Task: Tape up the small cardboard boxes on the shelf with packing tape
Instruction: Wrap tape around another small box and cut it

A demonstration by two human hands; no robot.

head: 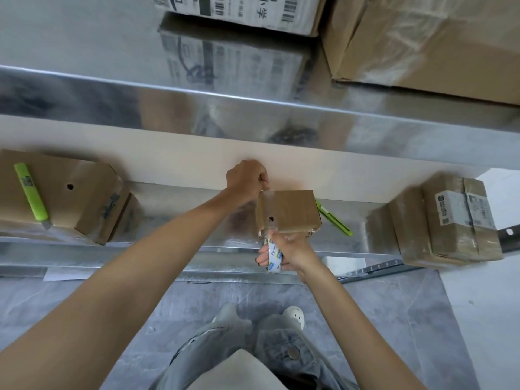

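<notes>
Shelf — metal, lower tier.
Left box: end flap looks loose, so we judge it unsealed; green cutter lies on top.
Right box: tape-wrapped, so we count it done.
Small centre box: in progress, with a clear tape strip along its top.
Left hand: fingers curled, pinching the strip's end at the far corner.
Right hand: fingers wrapped round the tape roll at the near edge — cut not yet made.

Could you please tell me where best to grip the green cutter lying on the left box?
Pinch the cutter mid-body from above, across its narrow sides: it lies flat on the box, long sides exposed, its grey tip, likely the blade, nearest you.
</notes>
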